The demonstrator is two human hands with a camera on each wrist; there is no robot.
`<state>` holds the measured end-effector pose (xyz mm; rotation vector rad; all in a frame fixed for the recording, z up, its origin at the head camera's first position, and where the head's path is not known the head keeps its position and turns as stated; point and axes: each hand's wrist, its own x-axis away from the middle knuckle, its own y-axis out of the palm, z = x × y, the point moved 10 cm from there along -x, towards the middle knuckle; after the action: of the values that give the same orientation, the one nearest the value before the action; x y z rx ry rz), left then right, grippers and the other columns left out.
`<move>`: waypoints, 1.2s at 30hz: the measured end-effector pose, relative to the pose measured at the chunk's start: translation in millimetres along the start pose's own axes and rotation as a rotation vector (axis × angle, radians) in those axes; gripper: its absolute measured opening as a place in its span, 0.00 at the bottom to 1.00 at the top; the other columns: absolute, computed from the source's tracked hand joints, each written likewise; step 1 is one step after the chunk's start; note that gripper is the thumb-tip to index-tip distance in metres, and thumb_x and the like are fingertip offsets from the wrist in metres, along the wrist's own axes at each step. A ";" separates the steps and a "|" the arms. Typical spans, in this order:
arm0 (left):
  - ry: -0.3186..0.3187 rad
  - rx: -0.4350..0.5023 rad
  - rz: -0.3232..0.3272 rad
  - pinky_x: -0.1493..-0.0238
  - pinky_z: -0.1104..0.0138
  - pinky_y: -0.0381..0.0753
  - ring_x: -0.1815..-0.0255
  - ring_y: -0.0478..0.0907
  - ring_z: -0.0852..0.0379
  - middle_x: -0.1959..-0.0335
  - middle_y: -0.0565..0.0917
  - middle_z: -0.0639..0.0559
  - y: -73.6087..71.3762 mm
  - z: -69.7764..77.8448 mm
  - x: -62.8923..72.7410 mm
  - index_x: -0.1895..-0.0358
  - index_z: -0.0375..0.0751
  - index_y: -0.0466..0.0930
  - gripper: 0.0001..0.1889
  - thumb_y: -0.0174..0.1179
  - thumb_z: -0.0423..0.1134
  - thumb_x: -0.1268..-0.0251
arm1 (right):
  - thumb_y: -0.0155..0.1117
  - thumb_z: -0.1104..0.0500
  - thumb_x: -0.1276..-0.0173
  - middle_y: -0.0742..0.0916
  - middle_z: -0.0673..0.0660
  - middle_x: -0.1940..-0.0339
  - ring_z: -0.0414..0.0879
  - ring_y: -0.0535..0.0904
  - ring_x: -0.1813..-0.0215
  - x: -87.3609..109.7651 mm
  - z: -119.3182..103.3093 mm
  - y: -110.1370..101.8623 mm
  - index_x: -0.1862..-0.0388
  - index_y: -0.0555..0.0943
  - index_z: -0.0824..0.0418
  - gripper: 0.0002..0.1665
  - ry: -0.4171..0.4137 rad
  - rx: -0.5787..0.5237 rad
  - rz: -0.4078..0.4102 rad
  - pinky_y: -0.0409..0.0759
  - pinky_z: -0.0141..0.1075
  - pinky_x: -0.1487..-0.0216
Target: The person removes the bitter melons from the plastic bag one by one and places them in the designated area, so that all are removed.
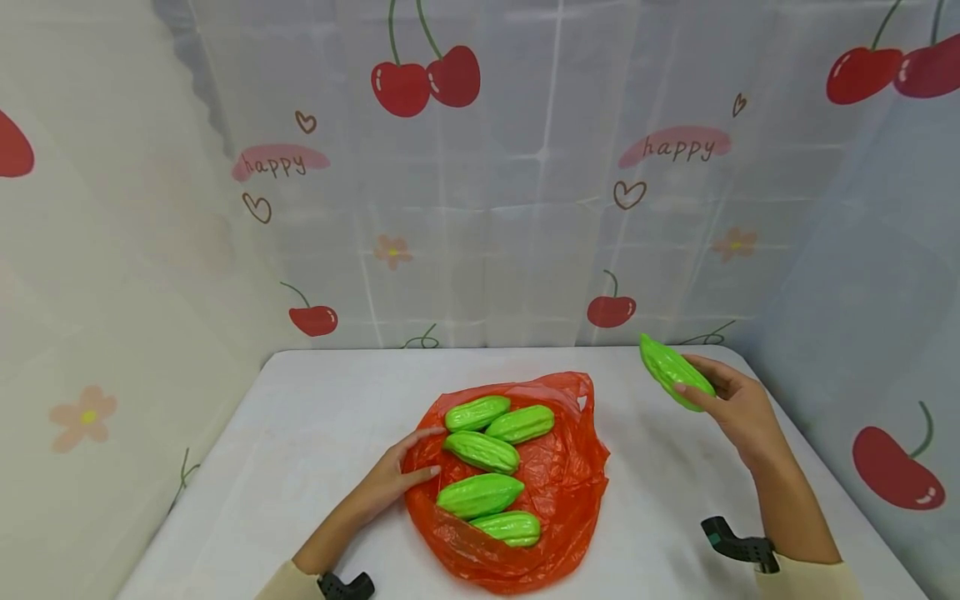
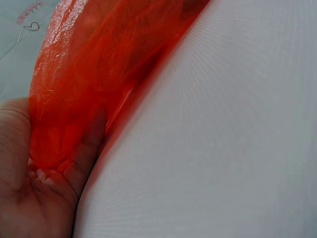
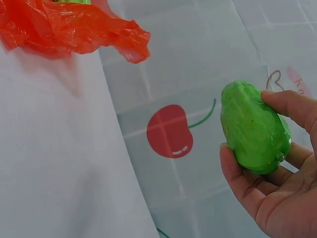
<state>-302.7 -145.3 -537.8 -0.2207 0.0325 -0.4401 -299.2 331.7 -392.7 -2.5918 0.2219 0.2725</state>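
A crinkled red plastic bag [image 1: 566, 467] lies spread open on the table, with several green, ridged bitter melons [image 1: 480, 495] in it. At its left rim, my left hand [image 1: 397, 471] holds the plastic; in the left wrist view the red film [image 2: 94, 64] covers part of its fingers. My right hand [image 1: 738, 408] grips another bitter melon [image 1: 672, 371] between thumb and fingers, raised over the table's far right part. The right wrist view shows this bitter melon [image 3: 252, 126] from its end, apart from the bag.
The white table [image 1: 322, 417] is enclosed at the back and sides by a pale curtain [image 1: 517, 233] printed with cherries, hearts and flowers. Black camera mounts [image 1: 738, 546] sit on both wrists. White tabletop shows between the bag and my right arm.
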 end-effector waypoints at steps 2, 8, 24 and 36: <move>0.005 -0.004 0.001 0.37 0.71 0.74 0.23 0.59 0.48 0.24 0.67 0.52 -0.3 1.3 0.4 0.27 0.55 0.69 0.31 0.67 0.41 0.31 | 0.68 0.47 0.28 0.79 0.45 0.43 0.34 0.74 0.49 -0.6 2.8 -0.7 0.27 0.73 0.62 0.36 -0.004 0.004 0.003 0.76 0.21 0.57; 0.008 -0.011 0.003 0.38 0.73 0.73 0.23 0.59 0.48 0.24 0.67 0.53 -0.6 2.7 0.5 0.27 0.55 0.69 0.31 0.67 0.41 0.31 | 0.68 0.47 0.28 0.78 0.45 0.43 0.33 0.74 0.49 -2.4 11.9 -3.2 0.27 0.73 0.62 0.36 0.001 0.003 0.012 0.76 0.20 0.57; 0.005 -0.011 0.004 0.39 0.72 0.75 0.24 0.60 0.47 0.25 0.67 0.52 0.3 5.3 -0.1 0.27 0.55 0.69 0.31 0.66 0.39 0.31 | 0.69 0.48 0.29 0.78 0.59 0.37 0.31 0.73 0.52 -9.4 40.9 -6.3 0.26 0.71 0.65 0.39 0.073 0.042 0.032 0.74 0.20 0.58; 0.026 -0.043 0.015 0.35 0.74 0.69 0.23 0.58 0.50 0.25 0.68 0.54 -1.7 3.5 0.1 0.27 0.56 0.70 0.31 0.67 0.41 0.32 | 0.70 0.45 0.30 0.76 0.65 0.33 0.35 0.72 0.50 -9.8 62.0 -4.8 0.26 0.71 0.64 0.41 0.155 0.044 0.022 0.73 0.21 0.58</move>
<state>-303.0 -146.2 -533.9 -0.2567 0.0692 -0.4281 -317.0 368.7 -440.5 -2.5699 0.3088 0.0734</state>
